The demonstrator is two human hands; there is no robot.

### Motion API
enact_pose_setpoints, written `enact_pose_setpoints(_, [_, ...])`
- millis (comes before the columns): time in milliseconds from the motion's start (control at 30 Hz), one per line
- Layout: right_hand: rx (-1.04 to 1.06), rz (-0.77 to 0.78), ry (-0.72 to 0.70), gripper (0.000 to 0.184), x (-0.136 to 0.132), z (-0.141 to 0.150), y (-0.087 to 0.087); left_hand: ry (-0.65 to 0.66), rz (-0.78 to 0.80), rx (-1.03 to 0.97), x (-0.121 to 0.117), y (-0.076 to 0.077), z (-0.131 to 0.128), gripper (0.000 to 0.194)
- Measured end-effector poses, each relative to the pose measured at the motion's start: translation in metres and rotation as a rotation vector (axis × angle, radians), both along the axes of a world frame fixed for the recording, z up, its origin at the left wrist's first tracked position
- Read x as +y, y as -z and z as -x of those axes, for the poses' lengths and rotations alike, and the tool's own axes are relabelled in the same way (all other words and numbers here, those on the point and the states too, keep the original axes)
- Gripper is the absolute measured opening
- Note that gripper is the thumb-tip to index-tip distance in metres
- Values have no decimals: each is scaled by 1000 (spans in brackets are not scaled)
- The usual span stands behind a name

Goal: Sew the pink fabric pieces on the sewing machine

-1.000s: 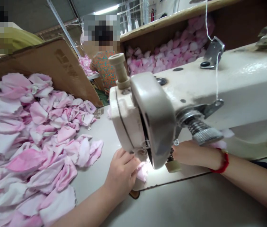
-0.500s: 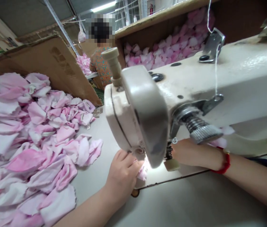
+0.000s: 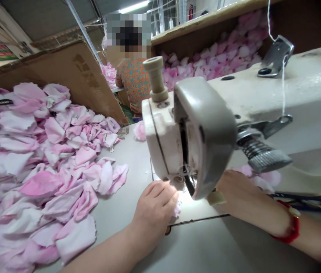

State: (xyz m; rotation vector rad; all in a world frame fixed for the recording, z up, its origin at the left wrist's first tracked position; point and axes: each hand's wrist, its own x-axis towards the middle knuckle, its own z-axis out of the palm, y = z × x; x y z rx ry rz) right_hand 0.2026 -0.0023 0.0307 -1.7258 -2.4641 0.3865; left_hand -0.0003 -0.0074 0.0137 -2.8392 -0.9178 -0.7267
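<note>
The sewing machine (image 3: 163, 140) fills the middle, its lamp lighting the bed under the needle area. My left hand (image 3: 156, 203) lies low in front of the machine head, fingers bent together over a small pink fabric piece (image 3: 178, 209). Only a frilled edge of that piece shows beside the thumb. On the far side of the head, my right hand (image 3: 231, 189) reaches in under the arm. Its fingers are hidden by the machine, so its grip does not show. Loose pink fabric pieces (image 3: 268, 178) lie just behind that hand.
A large heap of pink and white fabric pieces (image 3: 49, 182) covers the left of the table. Behind it stands a cardboard panel (image 3: 55, 76). A cardboard box (image 3: 206, 34) holds more pieces. A dark-handled tool (image 3: 311, 203) lies right. A person (image 3: 134, 79) sits beyond.
The view has shifted, so the machine appears farther right. A pink piece behind the machine head and more of the dark-handled tool now show. My left hand stays on the fabric piece.
</note>
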Motion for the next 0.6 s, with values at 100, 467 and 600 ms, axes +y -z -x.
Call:
enact_pose_setpoints(100, [-32,-33,-26,26,-2,-1,2,-18,25,-15,1,-1,0,21])
enact_pose_setpoints(467, [74,55,5,23,1,-1,4,21,40,-50,2,3,1,22])
enact_pose_setpoints(600, [-1,24,54,26,0,-6,-1,24,-24,-41,2,0,0,23])
